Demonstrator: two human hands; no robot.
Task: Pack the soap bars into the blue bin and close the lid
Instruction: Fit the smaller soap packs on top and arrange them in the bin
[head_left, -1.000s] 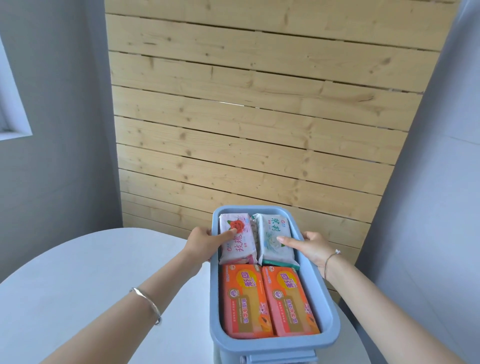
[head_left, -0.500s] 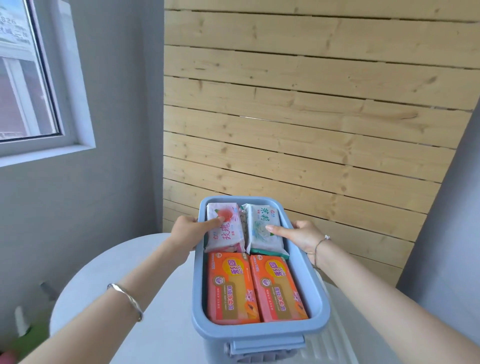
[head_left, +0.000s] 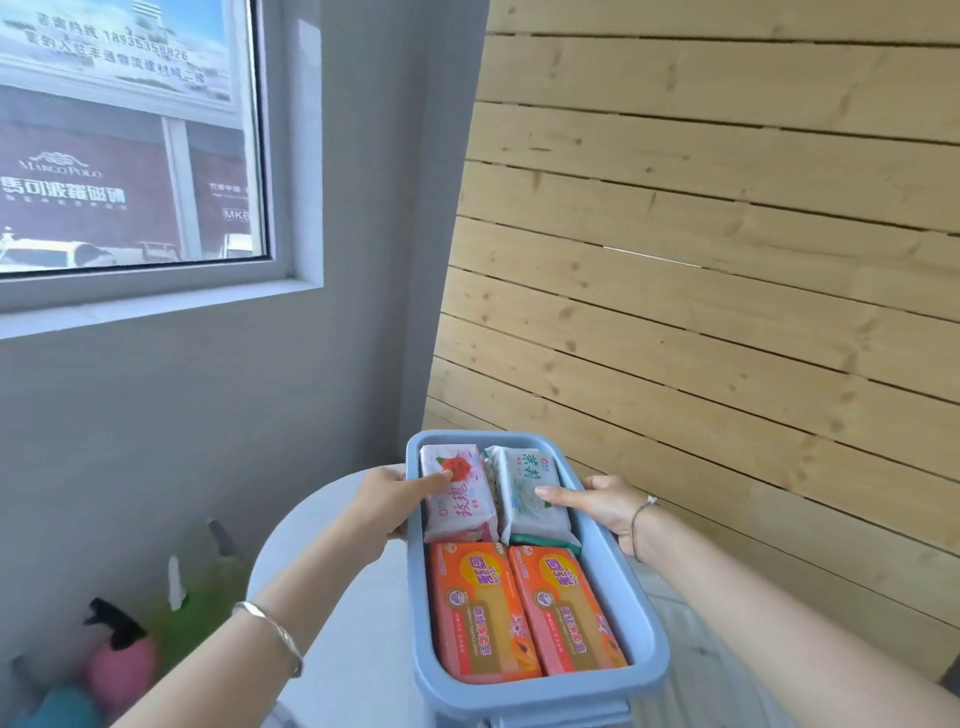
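Observation:
The blue bin (head_left: 644, 631) stands open on a white round table (head_left: 332, 582), with no lid on it. Inside lie two orange soap packs (head_left: 480, 613) (head_left: 569, 608) at the near end, a pink rose soap pack (head_left: 460, 493) at the far left and a white-green soap pack (head_left: 527, 491) at the far right. My left hand (head_left: 387, 501) grips the bin's left rim, its thumb resting on the pink pack. My right hand (head_left: 602, 506) holds the right rim with its thumb on the white-green pack.
A wooden slat wall (head_left: 727, 260) rises behind the bin. A window (head_left: 124, 135) is set in the grey wall on the left. Blurred pink, green and teal objects (head_left: 124, 660) lie on the floor at lower left. Something pale and ribbed (head_left: 696, 644) lies right of the bin.
The view has swung left, bringing the window and floor objects into sight. Both hands keep the same hold on the bin's rims, thumbs on the far packs.

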